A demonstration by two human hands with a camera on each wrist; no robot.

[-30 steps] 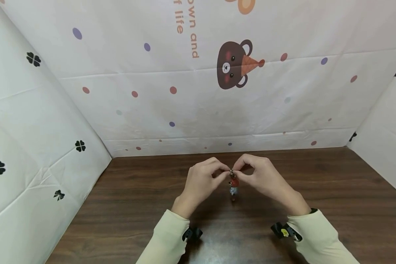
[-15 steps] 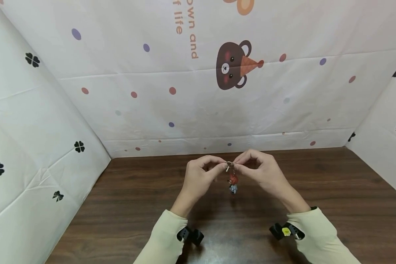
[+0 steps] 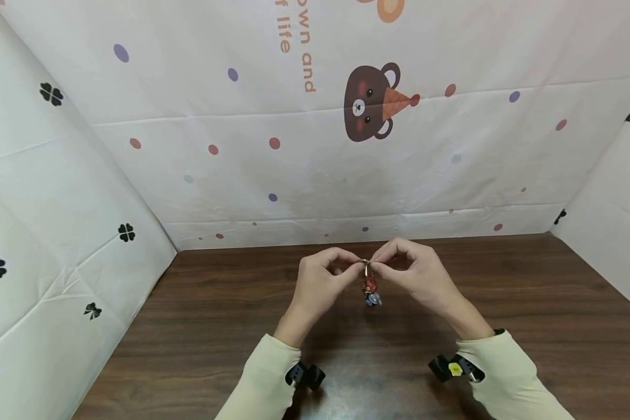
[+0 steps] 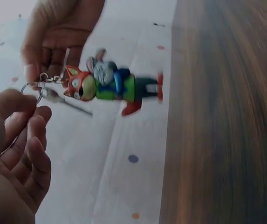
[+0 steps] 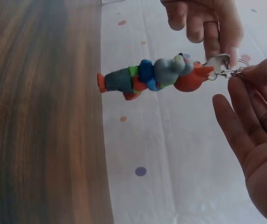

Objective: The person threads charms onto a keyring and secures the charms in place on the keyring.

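Observation:
A keychain figurine (image 4: 117, 86), an orange fox in green with a grey rabbit on it, hangs by a short chain from a metal key ring (image 4: 39, 93). My left hand (image 3: 317, 286) pinches the ring between thumb and index finger. From the other side my right hand (image 3: 422, 277) pinches the ring where the chain joins it, fingertips close to the left ones. A metal key (image 4: 70, 103) dangles from the ring beside the figurine; its head (image 5: 218, 62) shows in the right wrist view. Fingertips cover part of the ring.
Below the hands lies a dark brown wooden table (image 3: 231, 326). A white dotted cloth (image 3: 315, 175) with a bear print stands behind it. White clover-print cloths (image 3: 68, 192) flank both sides. Each wrist wears a black strapped camera (image 3: 312, 378).
Both hands have risen a little with the keychain, mostly in the first half second. The figurine swings and turns below them, and the key has swung to hang straighter down.

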